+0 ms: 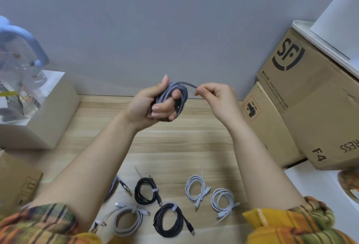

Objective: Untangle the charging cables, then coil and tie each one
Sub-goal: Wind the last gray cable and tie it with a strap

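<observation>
The left forearm is hiding part of a braided cable [113, 187] near the worktop's [194, 127] front edge, and both sleeves are cut off. Above the worktop's back edge, the left hand [153, 103] is gripping a coiled grey-and-white braided cable [179, 93] while the right hand [215, 96] is pinching its free end. Five tied coils are lying along the front edge.

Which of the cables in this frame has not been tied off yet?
The grey braided cable, coiled in the left hand while the right hand pinches its end. The coils lying on the table all carry ties.
</observation>
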